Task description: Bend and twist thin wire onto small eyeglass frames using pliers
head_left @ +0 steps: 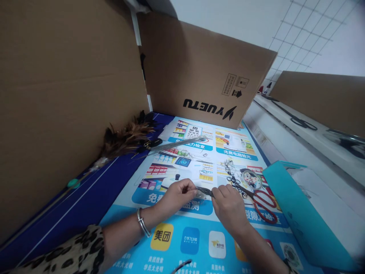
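My left hand (177,196) and my right hand (228,205) meet over a printed blue poster (196,232) on the table. Both pinch a small thin dark piece (204,191) held between the fingertips, with something clear at the left fingers. I cannot make out what the piece is. A silver bracelet (142,222) sits on my left wrist, above a leopard-print sleeve (68,253). Red-handled scissors (261,203) lie just right of my right hand.
A feather duster (125,139) lies at the left against a tall cardboard wall (65,95). A cardboard box marked YUETU (205,68) stands behind. A teal box (299,213) sits at the right. Small wire bits and a clear bag (182,146) lie on the poster.
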Available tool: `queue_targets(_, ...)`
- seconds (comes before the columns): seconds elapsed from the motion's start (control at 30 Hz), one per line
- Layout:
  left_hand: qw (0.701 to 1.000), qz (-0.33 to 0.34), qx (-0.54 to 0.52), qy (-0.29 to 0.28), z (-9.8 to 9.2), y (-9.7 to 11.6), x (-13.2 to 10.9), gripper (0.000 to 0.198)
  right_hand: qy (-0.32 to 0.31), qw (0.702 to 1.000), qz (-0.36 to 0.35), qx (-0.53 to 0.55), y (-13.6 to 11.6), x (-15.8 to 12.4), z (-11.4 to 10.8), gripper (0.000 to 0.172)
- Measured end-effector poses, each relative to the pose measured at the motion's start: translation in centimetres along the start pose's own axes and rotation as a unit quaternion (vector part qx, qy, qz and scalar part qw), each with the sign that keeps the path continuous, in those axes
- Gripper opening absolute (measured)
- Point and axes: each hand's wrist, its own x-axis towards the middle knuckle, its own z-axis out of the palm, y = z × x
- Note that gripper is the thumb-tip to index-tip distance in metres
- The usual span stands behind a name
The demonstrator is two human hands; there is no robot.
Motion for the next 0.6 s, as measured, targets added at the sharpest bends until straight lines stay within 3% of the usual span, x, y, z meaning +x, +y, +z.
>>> queue_targets(0.37,1.000,-0.003,-0.018,-0.005,0.0,-0.2,0.0,0.015,0.001,0.991,0.046,0.128,0.4,-0.1,0.8,0.009)
queue_targets(0.6,0.999,0.048,0.004,0.007,-0.1,0.2,0.0,0.011,-0.019,0.980,0.072,0.183,0.6,0.0,1.1,0.008)
